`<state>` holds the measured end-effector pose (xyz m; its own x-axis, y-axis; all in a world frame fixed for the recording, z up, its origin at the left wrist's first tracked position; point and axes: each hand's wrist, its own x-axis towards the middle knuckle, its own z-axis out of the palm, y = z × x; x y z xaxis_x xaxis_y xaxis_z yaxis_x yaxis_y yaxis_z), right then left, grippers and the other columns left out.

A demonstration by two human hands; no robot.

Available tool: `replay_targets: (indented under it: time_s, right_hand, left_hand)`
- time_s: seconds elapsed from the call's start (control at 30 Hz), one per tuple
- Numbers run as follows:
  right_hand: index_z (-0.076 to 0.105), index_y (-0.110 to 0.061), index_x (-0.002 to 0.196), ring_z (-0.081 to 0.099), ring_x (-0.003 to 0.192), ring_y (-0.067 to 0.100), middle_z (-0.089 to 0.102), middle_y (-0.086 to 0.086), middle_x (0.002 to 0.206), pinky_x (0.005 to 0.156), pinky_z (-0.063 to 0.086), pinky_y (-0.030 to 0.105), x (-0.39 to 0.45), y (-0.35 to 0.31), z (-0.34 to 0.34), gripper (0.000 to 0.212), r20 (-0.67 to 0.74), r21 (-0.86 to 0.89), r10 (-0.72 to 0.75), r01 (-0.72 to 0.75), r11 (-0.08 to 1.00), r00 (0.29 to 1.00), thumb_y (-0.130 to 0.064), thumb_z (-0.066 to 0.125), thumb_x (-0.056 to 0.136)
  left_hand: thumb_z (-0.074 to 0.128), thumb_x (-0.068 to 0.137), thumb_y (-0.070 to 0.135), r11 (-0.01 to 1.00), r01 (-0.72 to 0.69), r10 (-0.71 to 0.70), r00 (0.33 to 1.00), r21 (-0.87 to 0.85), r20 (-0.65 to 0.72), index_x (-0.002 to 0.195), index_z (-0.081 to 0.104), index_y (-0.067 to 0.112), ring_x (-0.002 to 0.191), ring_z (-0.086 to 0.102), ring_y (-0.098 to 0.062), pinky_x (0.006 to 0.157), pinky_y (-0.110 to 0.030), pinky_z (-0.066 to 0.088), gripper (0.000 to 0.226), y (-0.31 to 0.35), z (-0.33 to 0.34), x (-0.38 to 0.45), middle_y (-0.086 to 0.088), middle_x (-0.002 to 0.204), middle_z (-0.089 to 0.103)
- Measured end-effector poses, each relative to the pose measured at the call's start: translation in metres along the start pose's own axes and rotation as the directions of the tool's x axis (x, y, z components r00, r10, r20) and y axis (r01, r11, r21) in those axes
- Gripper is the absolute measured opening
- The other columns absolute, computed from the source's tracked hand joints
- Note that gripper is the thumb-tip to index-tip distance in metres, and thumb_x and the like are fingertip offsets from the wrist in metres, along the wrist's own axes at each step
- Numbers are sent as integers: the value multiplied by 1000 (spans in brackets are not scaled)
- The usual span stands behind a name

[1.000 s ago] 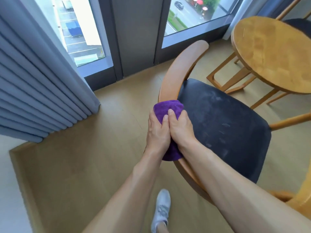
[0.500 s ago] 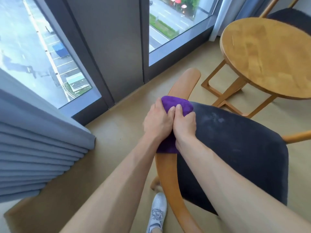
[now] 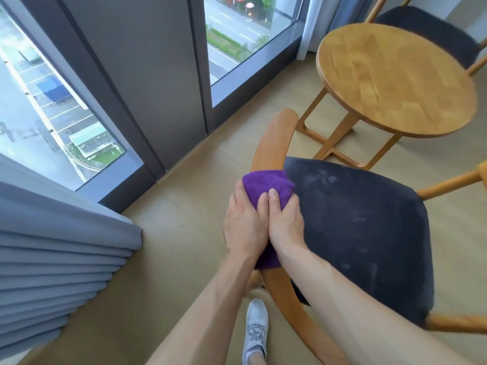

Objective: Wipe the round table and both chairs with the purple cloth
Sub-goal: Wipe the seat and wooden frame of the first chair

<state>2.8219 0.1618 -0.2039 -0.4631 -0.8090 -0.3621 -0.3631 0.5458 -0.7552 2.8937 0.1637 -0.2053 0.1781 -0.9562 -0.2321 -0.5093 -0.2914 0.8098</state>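
Two chairs here: the near chair (image 3: 353, 233) sits right under the hands, round table (image 3: 395, 77) beyond them. Left hand (image 3: 245, 227) and right hand (image 3: 286, 225) both grip the purple cloth (image 3: 266, 188), wrapped over the curved backrest (image 3: 274, 138).

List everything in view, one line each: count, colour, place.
purple cloth: one, purple, wrapped over the near chair's wooden backrest rail
near chair: one, wood frame with dark seat, centre right
round table: one, light wood, upper right
far chair: one, wood with dark seat, behind the table
curtain: one, grey-blue, pleated, lower left
second curtain: one, grey-blue, top, left of the table
windows: two panes, either side of a grey panel
floor: beige
shoe: one, white, bottom centre
left hand: grips the cloth
right hand: grips the cloth beside it
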Motion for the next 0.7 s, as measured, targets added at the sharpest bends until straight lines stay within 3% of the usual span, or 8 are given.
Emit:
replay_targets:
  time_s: [0.13,0.27,0.53,0.7]
  right_hand:
    - [47,-15,127,58,111,25,60,1,116,86,39,31,-31,20,-7,46,23,-32,15,-14,999,1000,-50,41,99]
    - [48,-16,126,59,110,23,61,-1,114,89,43,33,-33,24,-8,43,28,-25,51,-50,998,998,-49,44,99]
    - [46,-15,124,58,106,24,57,0,110,80,38,31,32,-16,11,48,-43,89,117,-113,990,992,-54,45,96]
    - [43,-12,132,57,108,28,59,9,124,80,38,34,105,-52,20,65,-69,209,222,-204,956,973,-64,43,92]
  left_hand:
    - [44,102,41,993,45,-40,998,-106,50,153,29,22,128,49,-22,106,-41,41,56,-11,-5,-40,-2,141,49]
    - [42,104,38,992,54,-45,996,-114,79,155,23,20,133,45,-22,109,-41,39,58,-13,-6,-45,-3,146,44]
    - [41,104,40,997,-29,23,995,66,95,141,40,13,119,54,-29,98,-42,44,46,16,-3,36,-9,132,55]
    - [38,102,50,973,-100,66,984,208,164,117,47,15,109,59,-35,82,-39,41,39,48,13,119,-11,120,62]
